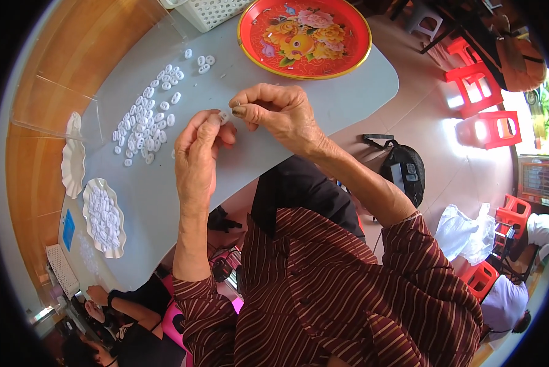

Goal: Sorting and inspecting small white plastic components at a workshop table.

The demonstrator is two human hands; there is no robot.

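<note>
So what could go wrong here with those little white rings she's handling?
The small white ring is pinched only at the fingertips of the left hand and right hand, so it might slip and drop. The loose ring pile lies unguarded on the grey table; a forearm sweep could scatter it.

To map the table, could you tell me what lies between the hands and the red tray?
Head view: bare grey table separates the hands from the red tray.
</note>
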